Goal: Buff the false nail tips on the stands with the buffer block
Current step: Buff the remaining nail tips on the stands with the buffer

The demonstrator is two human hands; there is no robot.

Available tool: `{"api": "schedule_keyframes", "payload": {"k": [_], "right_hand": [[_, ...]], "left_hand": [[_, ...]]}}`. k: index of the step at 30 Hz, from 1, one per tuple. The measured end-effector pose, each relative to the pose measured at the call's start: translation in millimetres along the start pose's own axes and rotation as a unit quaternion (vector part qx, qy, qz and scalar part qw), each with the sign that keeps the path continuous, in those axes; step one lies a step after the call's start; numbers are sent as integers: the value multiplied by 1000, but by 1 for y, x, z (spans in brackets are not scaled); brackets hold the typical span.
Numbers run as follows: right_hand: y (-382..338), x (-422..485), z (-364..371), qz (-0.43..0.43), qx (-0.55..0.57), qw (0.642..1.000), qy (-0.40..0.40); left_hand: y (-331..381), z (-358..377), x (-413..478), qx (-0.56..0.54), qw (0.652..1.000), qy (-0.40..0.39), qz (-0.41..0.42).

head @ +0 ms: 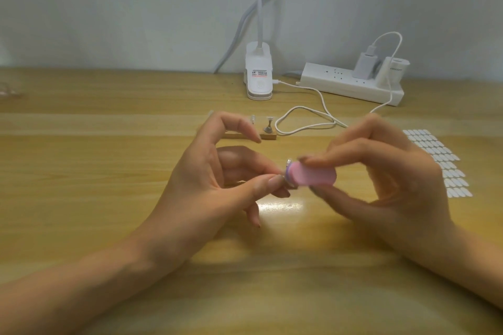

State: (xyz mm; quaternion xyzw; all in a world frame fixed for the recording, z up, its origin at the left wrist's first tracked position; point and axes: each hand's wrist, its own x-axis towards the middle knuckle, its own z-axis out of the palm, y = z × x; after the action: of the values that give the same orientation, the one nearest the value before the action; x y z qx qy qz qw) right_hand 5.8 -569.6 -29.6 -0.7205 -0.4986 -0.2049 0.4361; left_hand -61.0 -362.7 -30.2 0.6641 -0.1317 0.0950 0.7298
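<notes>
We pinch a nail stand (285,177) in the left hand (217,185). The right hand (381,171) grips the buffer block (315,174) above the desk (109,144), its long axis level and its left end against the false nail tip (289,164).

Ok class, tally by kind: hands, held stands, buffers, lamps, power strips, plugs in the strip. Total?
Hands: 2, left hand, right hand
Held stand: 1
Buffer: 1
Lamp: 1
Power strip: 1
Plugs: 2
Total: 8

Open tabletop (81,185) left, near edge; stand block (268,136), cable loop (304,119) mid-table; sticker sheet (441,163) right.
</notes>
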Motion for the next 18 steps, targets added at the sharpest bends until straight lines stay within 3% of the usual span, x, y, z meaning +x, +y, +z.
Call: {"api": "schedule_keyframes", "payload": {"k": [8, 13, 18], "right_hand": [[-1, -2, 2, -31, -42, 998, -19], [7, 0, -9, 33, -28, 999, 24], [3, -1, -1, -3, -19, 1000, -10]], "left_hand": [[-1, -1, 1, 6, 1000, 8, -17], [0, -1, 1, 17, 1000, 1, -13], [-1, -1, -1, 16, 1000, -4, -3]]}}
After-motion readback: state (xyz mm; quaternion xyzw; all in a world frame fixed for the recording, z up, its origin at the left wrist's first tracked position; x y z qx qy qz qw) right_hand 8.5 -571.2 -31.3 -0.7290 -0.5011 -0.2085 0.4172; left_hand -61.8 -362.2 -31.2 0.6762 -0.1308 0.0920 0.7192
